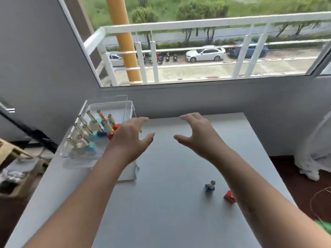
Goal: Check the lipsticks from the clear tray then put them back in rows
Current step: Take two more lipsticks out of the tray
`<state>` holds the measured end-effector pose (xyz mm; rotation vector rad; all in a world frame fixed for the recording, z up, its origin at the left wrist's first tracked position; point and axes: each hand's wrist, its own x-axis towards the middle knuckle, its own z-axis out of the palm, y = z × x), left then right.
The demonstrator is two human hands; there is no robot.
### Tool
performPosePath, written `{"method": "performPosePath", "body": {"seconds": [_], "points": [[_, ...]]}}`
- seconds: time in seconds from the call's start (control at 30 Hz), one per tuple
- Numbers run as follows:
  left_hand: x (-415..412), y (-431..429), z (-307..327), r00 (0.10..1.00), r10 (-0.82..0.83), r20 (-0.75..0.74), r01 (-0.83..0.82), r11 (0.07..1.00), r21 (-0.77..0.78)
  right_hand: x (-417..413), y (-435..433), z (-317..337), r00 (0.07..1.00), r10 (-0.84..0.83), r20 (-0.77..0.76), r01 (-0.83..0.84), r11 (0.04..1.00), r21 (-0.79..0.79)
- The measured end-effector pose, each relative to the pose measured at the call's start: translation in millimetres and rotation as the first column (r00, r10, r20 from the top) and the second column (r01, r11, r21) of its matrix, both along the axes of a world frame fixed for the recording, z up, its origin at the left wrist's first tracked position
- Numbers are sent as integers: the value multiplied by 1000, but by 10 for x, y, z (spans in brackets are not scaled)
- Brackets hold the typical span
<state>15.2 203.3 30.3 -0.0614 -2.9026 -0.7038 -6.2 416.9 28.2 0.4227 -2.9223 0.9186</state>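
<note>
At the left centre of the frame the clear tray (125,106) sits at the table's (170,212) left edge, holding lipsticks (93,130) in rough rows, each standing on a coloured base with its long axis running up and leaning toward the upper left of the frame, metal tip uppermost. The tray lies close to the table's side edge, so a careless nudge could, judging by its position, push it off or topple the tightly packed sticks like skittles. The left hand (128,138) hovers just right of the tray, fingers spread and curled, holding nothing; its wrist passes over the tray's near right corner, and a sweep leftward could knock the red-based sticks nearest it. The right hand (198,136) is likewise empty with fingers splayed, apart from the left over bare tabletop. In the lower right, a blue lipstick (210,186) stands upright, tip toward the camera, and a red lipstick (229,196) sits partly hidden beside the right forearm; whether it stands or lies cannot be told. A drop of that forearm could tip either.
</note>
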Motion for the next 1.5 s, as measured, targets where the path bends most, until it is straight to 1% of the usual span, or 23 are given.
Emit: {"method": "performPosePath", "body": {"seconds": [0.13, 0.2, 0.3, 0.47, 0.6, 0.73, 0.9, 0.97, 1.07, 1.23, 1.37, 1.5], "points": [[162, -571, 5, 993, 111, -28, -113, 992, -52, -19, -631, 19, 994, 112, 9, -112, 994, 1], [246, -877, -7, 987, 153, -45, -155, 987, -51, -22, -948, 36, 988, 152, 1, -152, 988, 6], [343, -1328, -22, 979, 200, -45, -203, 977, -72, -9, -1420, 62, 984, 177, -28, -177, 984, 1], [447, -1958, -72, 967, 252, -47, -255, 962, -94, 53, -2123, 41, 980, 196, -40, -198, 978, -67], [399, -2299, -164, 975, 222, 25, -219, 972, -85, 7, -2503, -68, 980, 196, 13, -195, 979, -67], [280, -2462, -317, 985, 136, 108, -132, 990, -38, -69, -2711, -252, 982, 180, 61, -181, 983, 5], [103, -2550, -473, 988, 69, 140, -66, 997, -28, -106, -2867, -428, 979, 155, 132, -168, 981, 98], [29, -2569, -501, 983, 49, 175, -41, 998, -52, -111, -2911, -470, 980, 139, 146, -156, 981, 113], [-76, -2575, -507, 978, 13, 209, 18, 989, -148, -119, -2971, -508, 977, 131, 169, -148, 985, 93], [-148, -2527, -501, 975, 6, 223, 49, 970, -240, -132, -3038, -563, 975, 134, 179, -153, 983, 99], [-164, -2503, -496, 970, -2, 245, 56, 975, -213, -125, -3063, -579, 975, 134, 177, -155, 982, 112], [-127, -2536, -447, 976, 28, 217, -9, 996, -89, -118, -3049, -440, 981, 132, 143, -142, 988, 61]]}}
